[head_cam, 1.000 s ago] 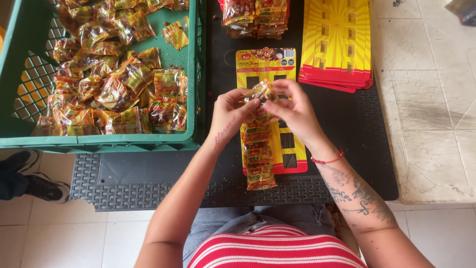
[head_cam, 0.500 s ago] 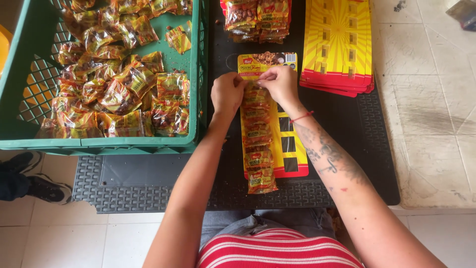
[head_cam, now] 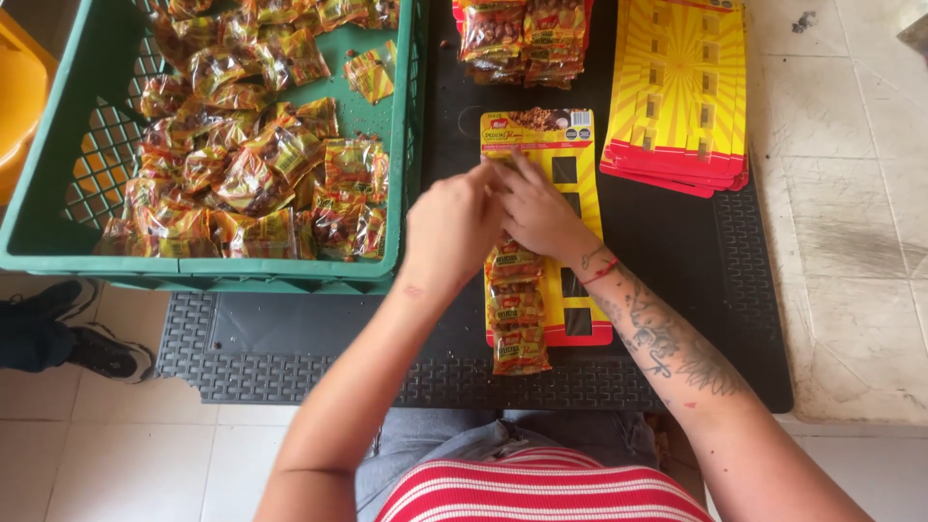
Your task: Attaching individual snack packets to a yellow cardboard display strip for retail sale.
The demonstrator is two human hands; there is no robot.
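Observation:
A yellow display card (head_cam: 565,198) with a red lower edge lies on a black rubber mat (head_cam: 329,329). A column of small snack packets (head_cam: 517,309) hangs down its left side. My left hand (head_cam: 452,227) and my right hand (head_cam: 536,208) are pressed together over the upper part of that column, fingers curled on a packet at the card's top left. The packet under the fingers is mostly hidden. My right wrist wears a red string.
A green plastic crate (head_cam: 193,261) with several loose snack packets (head_cam: 251,174) stands at the left. A stack of blank yellow cards (head_cam: 681,87) lies at the upper right. Filled cards (head_cam: 522,34) are piled at the top. A person's dark shoe (head_cam: 101,353) shows at the left.
My hands held a packet near the column's middle, then went up to the card's top and have now come slightly lower, pressing on the upper column.

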